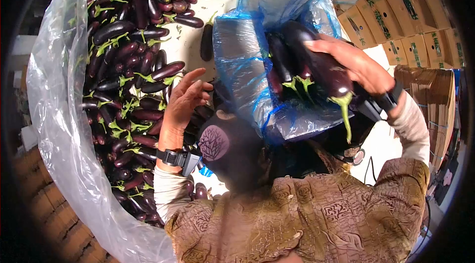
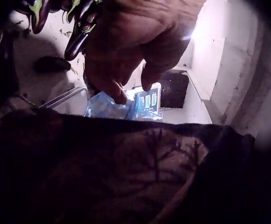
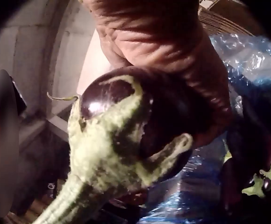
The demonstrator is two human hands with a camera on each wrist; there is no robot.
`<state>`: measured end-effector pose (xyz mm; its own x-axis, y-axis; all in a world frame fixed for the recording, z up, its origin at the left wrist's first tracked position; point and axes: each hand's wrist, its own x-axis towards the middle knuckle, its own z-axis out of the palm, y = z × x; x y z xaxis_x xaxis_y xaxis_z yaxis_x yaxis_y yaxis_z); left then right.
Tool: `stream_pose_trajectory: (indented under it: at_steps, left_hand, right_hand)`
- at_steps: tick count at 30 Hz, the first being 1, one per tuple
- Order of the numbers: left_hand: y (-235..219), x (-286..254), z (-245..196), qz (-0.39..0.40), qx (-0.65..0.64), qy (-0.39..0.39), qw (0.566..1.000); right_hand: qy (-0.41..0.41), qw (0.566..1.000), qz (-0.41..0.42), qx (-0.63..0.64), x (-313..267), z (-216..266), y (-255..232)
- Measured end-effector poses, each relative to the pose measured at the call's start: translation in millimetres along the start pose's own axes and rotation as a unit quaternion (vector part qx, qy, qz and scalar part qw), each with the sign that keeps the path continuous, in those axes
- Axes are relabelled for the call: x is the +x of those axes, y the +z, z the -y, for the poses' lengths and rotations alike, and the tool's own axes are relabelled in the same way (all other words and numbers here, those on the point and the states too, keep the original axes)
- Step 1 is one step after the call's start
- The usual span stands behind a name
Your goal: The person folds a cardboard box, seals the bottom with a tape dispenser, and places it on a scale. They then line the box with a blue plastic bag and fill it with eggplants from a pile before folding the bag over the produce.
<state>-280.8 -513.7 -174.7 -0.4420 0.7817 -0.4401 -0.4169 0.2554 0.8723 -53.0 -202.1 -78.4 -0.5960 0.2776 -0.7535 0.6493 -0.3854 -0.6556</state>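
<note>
My right hand (image 1: 357, 62) grips a large dark eggplant (image 1: 321, 60) above a box lined with a blue plastic bag (image 1: 236, 50). Its green stem hangs toward me, and the right wrist view shows the pale green cap (image 3: 103, 144) up close under the palm. Inside the bag lie a few other eggplants (image 1: 280, 57), partly hidden by the held one. To the left of the bag, my left hand (image 1: 184, 102) is raised with loosely bent fingers and nothing in them, beside a big heap of eggplants (image 1: 141, 8).
Clear plastic sheeting (image 1: 59, 79) borders the heap on the left. A scale with a lit display (image 2: 149, 100) stands behind the bag. Cardboard boxes (image 1: 413, 0) and a stack of flattened cardboard (image 1: 430, 99) are at the right. A single eggplant (image 1: 207, 42) lies between heap and bag.
</note>
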Motion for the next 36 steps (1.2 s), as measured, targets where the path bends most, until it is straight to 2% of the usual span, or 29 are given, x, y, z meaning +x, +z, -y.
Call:
stream_pose_trajectory:
  at_steps: [4, 6, 7, 8, 10, 12, 13, 14, 16, 18, 20, 23, 26, 28, 29, 32, 34, 35, 36]
  left_hand:
    - [2, -2, 22, 0.000, -0.036, -0.043, 0.998]
    - [0, -2, 34, -0.007, -0.097, -0.058, 0.994]
    - [-2, -1, 41, -0.016, -0.120, -0.065, 0.991]
    - [-2, -1, 45, -0.016, -0.120, -0.066, 0.990]
    - [-1, -3, 54, -0.045, -0.152, -0.073, 0.985]
    - [-1, -1, 70, -0.056, -0.170, -0.086, 0.980]
    - [-2, 0, 77, -0.066, -0.141, -0.098, 0.983]
    - [-5, 0, 87, -0.078, -0.114, -0.111, 0.984]
    - [-14, 1, 102, -0.057, -0.106, -0.120, 0.985]
    - [-12, -3, 101, -0.072, -0.037, -0.129, 0.988]
    - [-9, -2, 106, -0.084, -0.041, -0.132, 0.987]
    - [-20, 4, 133, -0.088, -0.033, -0.119, 0.988]
    - [-17, 6, 137, -0.089, -0.060, -0.112, 0.988]
    - [-13, 3, 136, -0.083, -0.072, -0.120, 0.987]
    - [-11, 3, 136, -0.086, -0.073, -0.119, 0.986]
    - [-13, 6, 146, -0.081, -0.058, -0.141, 0.985]
    - [-21, 14, 168, -0.051, -0.113, -0.121, 0.985]
    - [-22, 17, 175, -0.051, -0.116, -0.119, 0.985]
    - [-21, 20, 178, -0.058, -0.043, -0.082, 0.994]
  right_hand:
    - [-0.013, 0.998, 0.032, -0.047, 30, 6, 14]
    - [-0.043, 0.998, -0.036, -0.026, 56, -12, 20]
    - [-0.043, 0.993, -0.044, -0.101, 88, -22, 19]
    - [-0.042, 0.993, -0.044, -0.101, 102, -20, 21]
    - [-0.072, 0.983, 0.043, -0.161, 117, -19, 32]
    - [-0.086, 0.956, -0.007, -0.281, 119, -32, 46]
    - [-0.120, 0.938, -0.033, -0.322, 121, -43, 50]
    - [-0.117, 0.938, -0.030, -0.325, 118, -53, 44]
    - [-0.144, 0.979, 0.057, -0.135, 90, -58, 38]
    - [0.030, 0.985, 0.158, -0.059, 69, -64, 22]
    - [0.084, 0.972, 0.214, 0.043, 69, -84, 2]
    - [0.094, 0.969, 0.224, 0.041, 55, -78, -4]
    - [0.115, 0.969, 0.215, 0.045, 56, -83, -12]
    - [0.073, 0.975, 0.211, 0.004, 54, -83, -10]
    - [0.056, 0.976, 0.186, -0.095, 52, -83, -8]
    - [0.022, 0.975, 0.173, -0.135, 52, -93, -2]
    - [0.030, 0.932, 0.147, -0.329, 62, -96, 3]
    - [0.006, 0.907, 0.131, -0.401, 67, -95, 8]
    - [-0.018, 0.875, 0.115, -0.470, 71, -94, 11]
